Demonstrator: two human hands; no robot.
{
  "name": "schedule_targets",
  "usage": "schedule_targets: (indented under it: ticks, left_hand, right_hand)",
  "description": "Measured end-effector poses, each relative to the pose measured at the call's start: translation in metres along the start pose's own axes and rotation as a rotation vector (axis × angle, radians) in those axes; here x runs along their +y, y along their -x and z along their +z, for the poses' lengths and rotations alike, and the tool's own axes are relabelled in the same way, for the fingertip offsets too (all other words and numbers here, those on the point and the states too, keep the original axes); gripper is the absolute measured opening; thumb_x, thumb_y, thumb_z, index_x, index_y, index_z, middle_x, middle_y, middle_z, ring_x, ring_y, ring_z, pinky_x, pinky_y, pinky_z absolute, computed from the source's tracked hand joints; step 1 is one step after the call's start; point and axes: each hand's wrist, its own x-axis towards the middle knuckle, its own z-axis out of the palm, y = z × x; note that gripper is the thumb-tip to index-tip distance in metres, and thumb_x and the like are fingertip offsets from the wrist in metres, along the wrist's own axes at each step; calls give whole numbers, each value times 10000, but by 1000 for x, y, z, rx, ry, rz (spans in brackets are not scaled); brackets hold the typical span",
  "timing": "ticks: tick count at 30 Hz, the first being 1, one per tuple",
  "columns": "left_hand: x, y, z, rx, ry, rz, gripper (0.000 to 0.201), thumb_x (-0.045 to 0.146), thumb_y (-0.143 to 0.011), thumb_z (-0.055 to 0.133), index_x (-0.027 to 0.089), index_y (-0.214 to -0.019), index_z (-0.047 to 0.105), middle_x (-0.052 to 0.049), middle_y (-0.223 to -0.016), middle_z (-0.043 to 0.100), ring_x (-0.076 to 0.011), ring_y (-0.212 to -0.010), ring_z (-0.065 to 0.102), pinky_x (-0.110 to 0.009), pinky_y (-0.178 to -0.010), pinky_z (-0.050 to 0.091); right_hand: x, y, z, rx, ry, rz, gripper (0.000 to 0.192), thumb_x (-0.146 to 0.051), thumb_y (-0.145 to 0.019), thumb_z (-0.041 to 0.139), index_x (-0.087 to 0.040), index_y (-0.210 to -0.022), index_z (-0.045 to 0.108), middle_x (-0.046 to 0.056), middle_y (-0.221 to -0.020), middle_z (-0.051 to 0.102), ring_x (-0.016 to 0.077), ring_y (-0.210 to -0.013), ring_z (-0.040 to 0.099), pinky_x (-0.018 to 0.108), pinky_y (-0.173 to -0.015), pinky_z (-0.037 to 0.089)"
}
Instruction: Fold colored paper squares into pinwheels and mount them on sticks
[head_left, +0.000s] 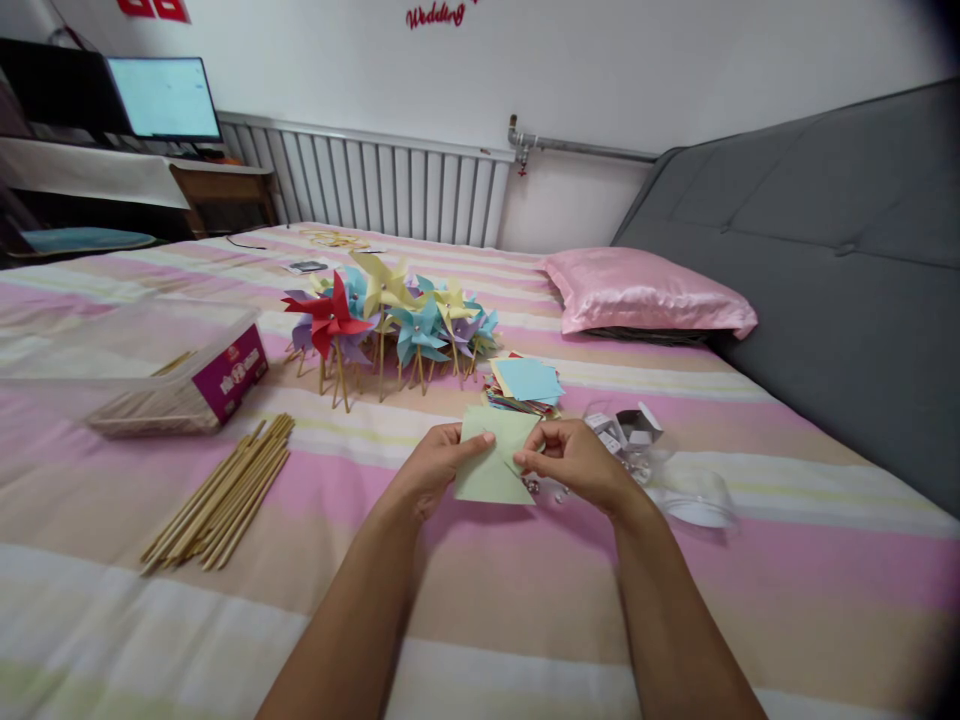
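A square of pale green paper [491, 480] is held up over the bed between my hands. My left hand [442, 462] grips its left side, thumb on top and fingers beneath. At the right side, my right hand [574, 458] is closed in a pinch at a cut or folded edge of the paper; whether a small item is also between those fingertips is hidden. Just beyond the hands lies a stack of coloured paper squares [529, 382], blue on top. Small shiny beads or pins [561, 495] are scattered on the sheet below my right hand.
Finished paper pinwheels [416, 330] on sticks stand grouped behind. Loose wooden sticks [225, 490] lie at left, beside a clear plastic box [232, 375] of sticks. Small opened boxes [637, 425] and a clear round container [697, 500] are at right. A pink pillow [649, 290] rests near the headboard.
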Motion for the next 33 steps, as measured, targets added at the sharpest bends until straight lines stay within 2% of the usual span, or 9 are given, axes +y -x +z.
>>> schedule_targets:
  ticks: [14,21,25,27,30,33]
  left_hand:
    - [-2,1,5,55,-8,13,376,312,-523,819,101,-817,715,-90,-695,712,-189,-580,628,-283,-566,473]
    - [-2,0,12,163,-22,44,364,245,-462,826,86,-767,707,-78,-664,703,-174,-546,609,-269,-547,459]
    - [-3,-2,16,253,13,100,338,230,-461,820,91,-745,701,-67,-660,698,-166,-547,600,-259,-539,446]
    - [-3,-3,18,302,52,136,337,230,-471,818,99,-758,699,-65,-682,702,-165,-566,602,-260,-550,450]
    - [-4,-5,20,353,118,192,351,233,-485,816,112,-795,703,-57,-704,707,-163,-596,607,-263,-581,463]
    - [-5,-6,21,369,148,234,352,242,-499,815,115,-810,709,-61,-725,711,-170,-632,617,-265,-610,466]
  right_hand:
    - [1,-1,2,9,-5,-33,169,-299,-698,686,-172,-634,594,37,-621,677,165,-584,642,262,-541,482]
    - [-2,0,3,27,29,-28,160,-289,-695,679,-176,-635,583,42,-625,684,181,-598,659,266,-538,491]
    - [-8,0,7,114,5,-45,178,-303,-689,690,-194,-730,556,25,-659,676,189,-606,668,276,-549,505]
    - [-13,-1,12,167,-46,-64,283,-308,-684,699,-210,-899,542,20,-756,679,179,-612,670,277,-555,512]
    - [-17,-4,19,244,-147,-71,631,-316,-663,724,-252,-1206,409,26,-888,672,181,-655,680,292,-592,531]
    - [-15,-8,26,312,-264,-49,783,-349,-641,742,-232,-1297,332,22,-834,675,194,-700,683,312,-648,539]
